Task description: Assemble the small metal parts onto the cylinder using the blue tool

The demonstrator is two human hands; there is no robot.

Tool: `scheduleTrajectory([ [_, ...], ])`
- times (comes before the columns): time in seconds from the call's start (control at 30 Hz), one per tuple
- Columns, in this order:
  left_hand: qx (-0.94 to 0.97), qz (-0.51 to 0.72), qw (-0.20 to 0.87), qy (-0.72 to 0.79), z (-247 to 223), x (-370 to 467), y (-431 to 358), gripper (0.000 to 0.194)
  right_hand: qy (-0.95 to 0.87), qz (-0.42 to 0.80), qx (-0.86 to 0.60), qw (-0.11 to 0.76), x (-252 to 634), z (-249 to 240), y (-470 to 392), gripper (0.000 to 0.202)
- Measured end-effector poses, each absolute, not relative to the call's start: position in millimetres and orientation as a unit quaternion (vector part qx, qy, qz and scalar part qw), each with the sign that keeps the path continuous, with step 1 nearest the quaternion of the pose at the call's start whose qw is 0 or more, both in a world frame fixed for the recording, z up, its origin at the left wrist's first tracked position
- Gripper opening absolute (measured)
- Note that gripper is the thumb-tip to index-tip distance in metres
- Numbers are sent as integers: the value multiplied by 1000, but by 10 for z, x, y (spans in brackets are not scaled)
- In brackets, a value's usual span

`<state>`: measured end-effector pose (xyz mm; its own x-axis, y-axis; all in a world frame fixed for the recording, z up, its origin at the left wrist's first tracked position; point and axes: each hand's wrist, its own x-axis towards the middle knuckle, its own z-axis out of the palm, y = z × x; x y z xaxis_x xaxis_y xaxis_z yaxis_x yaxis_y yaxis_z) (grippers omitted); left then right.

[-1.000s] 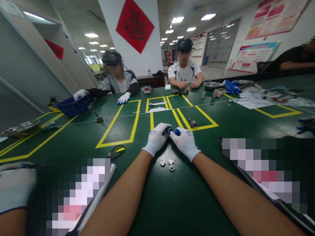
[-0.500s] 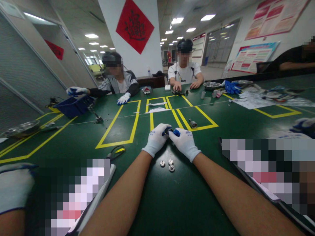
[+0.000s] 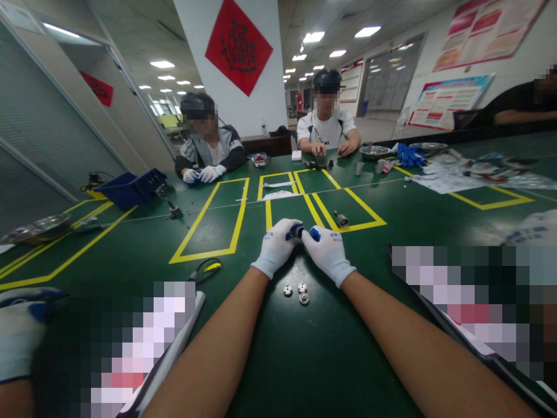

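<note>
My left hand (image 3: 278, 244), in a white glove with blue fingertips, is closed around a small dark cylindrical part (image 3: 297, 231) above the green table. Gloved the same way, my right hand (image 3: 324, 248) meets it from the right, its fingers pressed together at the end of that part. Fingers and glove hide most of the part. Below the hands, three small round metal pieces (image 3: 303, 298) lie on the table. A metal cylinder with a thin stem (image 3: 342, 219) rests beyond my right hand, by the yellow tape.
Two people sit across the green table (image 3: 313, 360). A blue crate (image 3: 130, 188) stands at the left, metal bowls (image 3: 375, 151) and papers (image 3: 444, 177) at the back right. Other gloved hands are at both side edges.
The dark part shows a little more between my hands. Across the table, the left person's raised hand has come from the crate to the other hand. The side workers' hands have shifted.
</note>
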<state>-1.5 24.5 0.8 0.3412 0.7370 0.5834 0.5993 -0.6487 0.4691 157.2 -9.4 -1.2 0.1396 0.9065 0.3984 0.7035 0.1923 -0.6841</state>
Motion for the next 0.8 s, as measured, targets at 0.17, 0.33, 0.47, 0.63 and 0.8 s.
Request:
scheduleTrajectory([
  [0.17,821,388,92,409,9,-10,242,35,-641,124,-624,429,1570,-2,-102,41],
  [0.33,824,381,92,409,-8,-13,255,36,-645,131,-613,438,1569,-14,-97,42],
  [0.47,826,382,83,407,-28,-20,266,37,-649,143,-607,436,1571,-11,-103,41],
  [0.63,822,387,76,411,-39,-18,270,38,-649,139,-609,435,1566,-11,-100,38],
  [0.8,820,389,78,412,-30,-12,268,36,-646,129,-615,434,1582,-47,-69,39],
])
